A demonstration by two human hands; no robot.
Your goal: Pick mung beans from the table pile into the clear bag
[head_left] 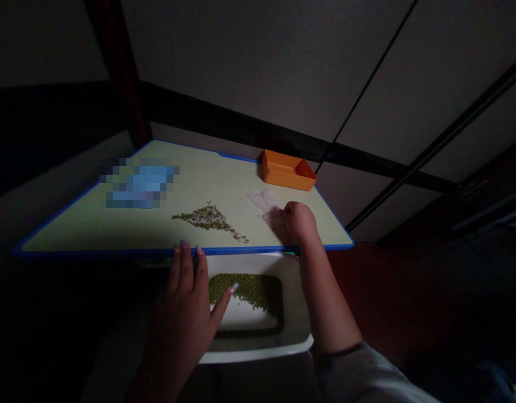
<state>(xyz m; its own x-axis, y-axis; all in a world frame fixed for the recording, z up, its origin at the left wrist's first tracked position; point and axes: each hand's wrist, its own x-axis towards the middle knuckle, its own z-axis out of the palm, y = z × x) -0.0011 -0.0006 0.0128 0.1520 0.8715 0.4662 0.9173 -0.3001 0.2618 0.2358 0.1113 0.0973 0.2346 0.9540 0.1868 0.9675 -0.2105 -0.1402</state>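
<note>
My left hand [184,305] is open, with its fingertips at the near blue edge of the table and its thumb stretched over a white basin [303,330]. In the basin lies a layer of small green beans or seeds [249,288]. On the tabletop is a loose patch of similar green and brownish pieces [207,217], beyond my left fingertips. My right hand [300,221] is closed over the right part of the table, next to a thin whitish patch [266,200] that looks like tissue or film. Whatever its fingers hold is hidden.
An orange open box [289,170] stands at the table's back right corner. A blurred-out blue item [144,184] lies at the left of the pale, blue-edged table [93,229]. Panelled doors or a wall [258,67] rise behind it. The room is dim.
</note>
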